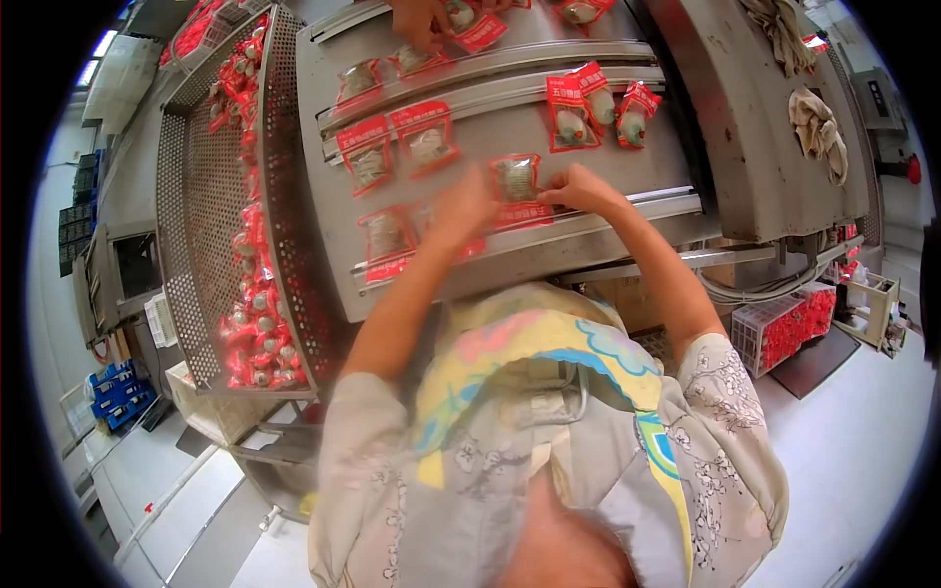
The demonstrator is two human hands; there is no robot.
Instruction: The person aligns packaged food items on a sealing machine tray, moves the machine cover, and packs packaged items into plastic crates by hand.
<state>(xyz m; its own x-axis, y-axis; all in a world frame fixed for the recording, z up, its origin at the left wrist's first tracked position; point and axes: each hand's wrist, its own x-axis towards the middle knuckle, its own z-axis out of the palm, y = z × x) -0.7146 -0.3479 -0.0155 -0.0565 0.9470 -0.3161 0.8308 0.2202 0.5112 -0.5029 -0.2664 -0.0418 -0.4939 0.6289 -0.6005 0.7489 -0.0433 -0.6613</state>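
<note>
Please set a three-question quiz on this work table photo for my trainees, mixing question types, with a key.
1. True or false: the perforated metal bin stands to the left of the steel table.

2. Which of these is nearest to the wearer's right hand?
A) a hanging cloth
B) a red-and-clear packet
C) a wire crate

3. How many packets make up the cluster on the table beyond the right hand?

Key:
1. True.
2. B; the fingertips are at the packet's edge.
3. Three, lying close together.
</note>
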